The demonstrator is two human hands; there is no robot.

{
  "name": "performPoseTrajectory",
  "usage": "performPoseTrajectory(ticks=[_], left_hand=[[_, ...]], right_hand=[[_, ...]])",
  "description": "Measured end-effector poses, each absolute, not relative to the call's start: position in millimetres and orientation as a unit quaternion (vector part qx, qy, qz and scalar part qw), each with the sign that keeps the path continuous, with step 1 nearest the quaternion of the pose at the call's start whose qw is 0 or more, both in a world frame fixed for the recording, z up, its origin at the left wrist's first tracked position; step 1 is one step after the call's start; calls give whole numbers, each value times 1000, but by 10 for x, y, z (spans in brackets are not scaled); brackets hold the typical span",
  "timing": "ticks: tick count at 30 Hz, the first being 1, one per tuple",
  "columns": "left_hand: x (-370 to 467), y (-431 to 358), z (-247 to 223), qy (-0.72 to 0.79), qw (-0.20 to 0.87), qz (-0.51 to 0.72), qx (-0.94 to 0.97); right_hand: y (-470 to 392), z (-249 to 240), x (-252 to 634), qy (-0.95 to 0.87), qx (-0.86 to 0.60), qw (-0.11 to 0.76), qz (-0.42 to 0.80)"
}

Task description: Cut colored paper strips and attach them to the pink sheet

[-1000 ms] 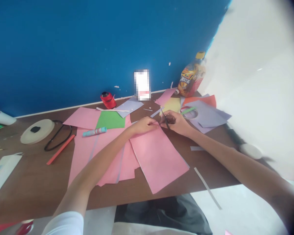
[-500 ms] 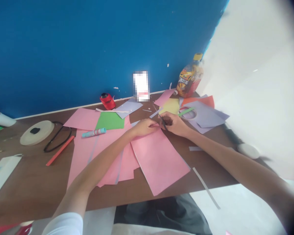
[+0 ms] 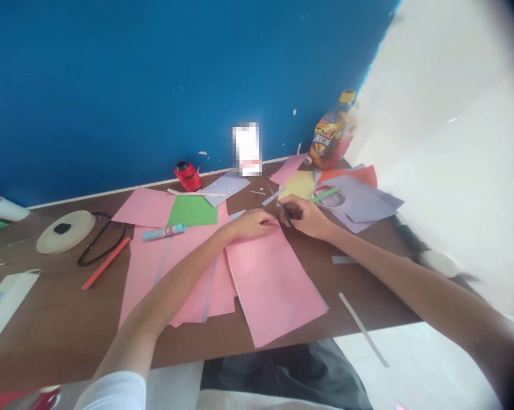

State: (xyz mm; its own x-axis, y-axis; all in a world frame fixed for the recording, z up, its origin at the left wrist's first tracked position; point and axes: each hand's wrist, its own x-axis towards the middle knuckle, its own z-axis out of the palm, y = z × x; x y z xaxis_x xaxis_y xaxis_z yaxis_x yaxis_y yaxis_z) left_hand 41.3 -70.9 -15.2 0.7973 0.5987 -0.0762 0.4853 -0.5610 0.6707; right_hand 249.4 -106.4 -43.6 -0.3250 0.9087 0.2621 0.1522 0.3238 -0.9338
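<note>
My left hand (image 3: 253,222) pinches the far edge of a pink paper sheet (image 3: 278,285), which slants toward the table's front edge. Close beside it, my right hand (image 3: 304,215) is closed around dark scissors (image 3: 285,212), their blades pointing away from me. The scissors are right by the sheet's far corner; whether the blades touch it I cannot tell. Under my left forearm lie larger pink sheets (image 3: 143,273) with pale stripes. A light blue glue stick (image 3: 165,232) rests on them, beside a green paper (image 3: 192,210).
A drink bottle (image 3: 333,136) stands at the back right, near a tape roll (image 3: 330,197) on purple papers (image 3: 363,199). A red container (image 3: 188,176) is by the blue wall. Leftward lie a round white lid (image 3: 64,232), a black loop (image 3: 101,257) and a red strip (image 3: 107,263).
The near end of the held pink sheet has swung a little to the left. Both hands stay almost in place, with the scissors still in my right hand.
</note>
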Motion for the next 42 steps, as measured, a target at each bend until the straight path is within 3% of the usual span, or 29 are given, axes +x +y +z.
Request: performPoseTrajectory(ticks=[5,12,17,29,42], left_hand=[[351,-687,-171,315,388,76,863],[301,-588,-250,256,492,140,820],[296,-567,-257,224,475,228,820],[297,-548,-294,257,478,281,791],[297,-549,-303,306,485,307,759]], right_hand=[[-1031,-409,2506,-657,-398,457,448],[-1021,-409,2518,-644,-447,424,454],[-1038,-388,2514,-656,-443,410,452],[-1049,-382,2509,-682,-446,399,421],[-1028,-409,2523,-598,-492,512,372]])
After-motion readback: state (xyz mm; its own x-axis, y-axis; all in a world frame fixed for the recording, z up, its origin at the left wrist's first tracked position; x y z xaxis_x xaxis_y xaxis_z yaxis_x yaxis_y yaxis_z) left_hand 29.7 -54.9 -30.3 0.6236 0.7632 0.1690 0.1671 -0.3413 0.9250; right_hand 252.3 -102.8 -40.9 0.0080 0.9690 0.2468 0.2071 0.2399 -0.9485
